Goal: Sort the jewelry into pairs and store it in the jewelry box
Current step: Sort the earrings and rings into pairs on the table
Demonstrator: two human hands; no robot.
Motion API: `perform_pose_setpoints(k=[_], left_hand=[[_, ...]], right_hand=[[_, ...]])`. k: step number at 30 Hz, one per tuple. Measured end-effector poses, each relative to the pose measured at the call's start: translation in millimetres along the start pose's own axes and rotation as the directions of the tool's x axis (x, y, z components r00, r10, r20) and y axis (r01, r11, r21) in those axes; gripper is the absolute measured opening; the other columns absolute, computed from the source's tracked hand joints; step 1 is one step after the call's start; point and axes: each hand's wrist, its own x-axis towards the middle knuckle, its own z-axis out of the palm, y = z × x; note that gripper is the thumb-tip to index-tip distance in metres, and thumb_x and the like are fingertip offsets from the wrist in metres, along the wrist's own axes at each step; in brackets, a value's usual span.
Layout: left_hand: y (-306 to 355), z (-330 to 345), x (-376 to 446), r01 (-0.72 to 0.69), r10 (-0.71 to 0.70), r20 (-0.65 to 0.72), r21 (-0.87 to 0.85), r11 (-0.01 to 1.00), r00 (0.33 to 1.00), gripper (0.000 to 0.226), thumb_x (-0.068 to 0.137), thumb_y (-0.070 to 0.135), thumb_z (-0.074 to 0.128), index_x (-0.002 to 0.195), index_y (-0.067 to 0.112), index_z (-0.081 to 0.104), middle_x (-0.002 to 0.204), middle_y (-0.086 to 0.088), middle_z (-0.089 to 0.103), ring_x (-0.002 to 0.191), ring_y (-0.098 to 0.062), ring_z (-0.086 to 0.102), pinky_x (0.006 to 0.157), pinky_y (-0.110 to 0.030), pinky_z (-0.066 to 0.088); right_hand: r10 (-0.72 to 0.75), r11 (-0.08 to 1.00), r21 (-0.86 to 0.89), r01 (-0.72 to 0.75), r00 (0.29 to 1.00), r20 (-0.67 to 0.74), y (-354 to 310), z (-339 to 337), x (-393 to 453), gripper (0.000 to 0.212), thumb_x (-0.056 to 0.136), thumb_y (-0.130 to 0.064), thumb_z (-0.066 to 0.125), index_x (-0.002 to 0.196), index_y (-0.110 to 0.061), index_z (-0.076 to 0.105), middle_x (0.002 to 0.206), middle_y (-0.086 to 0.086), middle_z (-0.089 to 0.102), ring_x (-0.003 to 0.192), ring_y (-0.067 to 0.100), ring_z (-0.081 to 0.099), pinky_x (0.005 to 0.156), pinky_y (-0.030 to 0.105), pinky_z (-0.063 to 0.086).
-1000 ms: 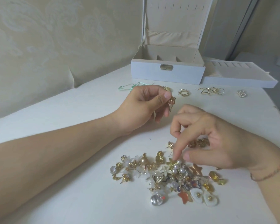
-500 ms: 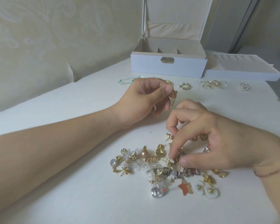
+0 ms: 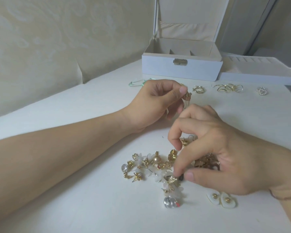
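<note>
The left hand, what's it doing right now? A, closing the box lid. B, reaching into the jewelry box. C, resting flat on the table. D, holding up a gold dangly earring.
D: the left hand pinches a gold dangling earring above the table.

Over the last second the right hand (image 3: 222, 158) has slid down from the upper middle of the heap of mixed gold, pearl and white-petal earrings (image 3: 160, 167) to its lower centre. Its forefinger and thumb, earlier just probing, now close on a small gold flower-shaped earring (image 3: 172, 179), covering the orange star piece seen before.
</note>
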Motion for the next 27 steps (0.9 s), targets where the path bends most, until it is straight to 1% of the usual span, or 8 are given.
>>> perform_pose_setpoints(k=[6,10,12,15,18,21,25,27], left_hand=[[2,2,-1,-0.004,0.004,0.002,-0.027,1.000,1.000,0.030,0.101,0.009,0.050,0.073,0.010,0.059,0.053,0.005,0.055,0.043,-0.009,0.041,0.043,-0.014,0.032],[1,2,0,-0.021,0.021,0.006,-0.015,1.000,1.000,0.030,0.101,0.011,0.051,0.073,0.012,0.062,0.059,-0.006,0.057,0.051,-0.018,0.044,0.050,-0.023,0.036],[1,1,0,-0.019,0.019,0.011,-0.007,1.000,1.000,0.030,0.101,0.011,0.051,0.073,0.012,0.061,0.059,-0.006,0.058,0.050,-0.017,0.046,0.050,-0.022,0.035],[3,2,-1,-0.006,0.006,0.007,-0.024,1.000,1.000,0.031,0.101,0.007,0.050,0.072,0.009,0.059,0.057,-0.006,0.055,0.041,-0.007,0.043,0.043,-0.012,0.034],[2,2,-1,-0.002,0.002,0.017,-0.040,0.999,1.000,0.029,0.101,0.006,0.049,0.074,0.007,0.059,0.052,0.005,0.054,0.041,-0.003,0.041,0.042,-0.010,0.032],[1,1,-1,0.004,-0.004,0.021,-0.033,0.999,1.000,0.026,0.101,0.006,0.049,0.077,0.005,0.060,0.049,0.008,0.055,0.042,-0.004,0.042,0.043,-0.010,0.033],[2,2,0,0.002,-0.001,0.019,-0.026,1.000,1.000,0.029,0.101,0.007,0.049,0.074,0.007,0.059,0.052,0.003,0.055,0.042,-0.005,0.041,0.043,-0.010,0.032],[2,2,-1,0.001,-0.001,0.019,-0.018,1.000,1.000,0.028,0.101,0.007,0.049,0.075,0.007,0.060,0.051,0.005,0.055,0.042,-0.005,0.042,0.043,-0.010,0.033]], right_hand=[[-0.015,0.999,-0.034,0.014,1.000,-0.022,-7,3,5,0.023,0.078,-0.042,0.061,0.099,-0.041,0.071,0.094,-0.016,0.044,0.097,0.013,0.042,0.088,0.035,0.030],[-0.036,0.992,-0.119,0.035,0.999,0.000,-14,9,10,0.028,0.080,-0.047,0.062,0.107,-0.043,0.068,0.095,-0.015,0.046,0.094,0.011,0.039,0.090,0.032,0.030],[-0.044,0.990,-0.131,0.044,0.999,0.000,-14,10,9,0.026,0.076,-0.044,0.068,0.102,-0.041,0.069,0.095,-0.016,0.048,0.094,0.012,0.040,0.091,0.035,0.031],[-0.039,0.996,-0.085,0.038,0.999,-0.009,-13,5,5,0.030,0.063,-0.026,0.076,0.090,-0.037,0.071,0.095,-0.016,0.050,0.095,0.012,0.041,0.088,0.034,0.033],[-0.018,0.999,-0.043,0.016,0.999,-0.045,-12,-1,3,0.037,0.049,-0.013,0.067,0.080,-0.033,0.069,0.094,-0.015,0.051,0.097,0.015,0.043,0.086,0.036,0.034],[-0.006,1.000,-0.021,0.005,0.999,-0.043,-11,-3,2,0.032,0.049,-0.011,0.060,0.071,-0.033,0.069,0.094,-0.014,0.052,0.097,0.021,0.045,0.083,0.039,0.035],[-0.033,0.999,-0.013,0.033,0.999,0.002,-11,0,2,0.040,0.059,-0.020,0.056,0.088,-0.040,0.074,0.096,-0.015,0.051,0.096,0.019,0.043,0.086,0.032,0.033],[-0.033,0.999,-0.020,0.033,0.999,-0.022,-7,-1,1,0.048,0.061,-0.014,0.060,0.099,-0.041,0.072,0.096,-0.014,0.051,0.097,0.019,0.043,0.089,0.032,0.032]])
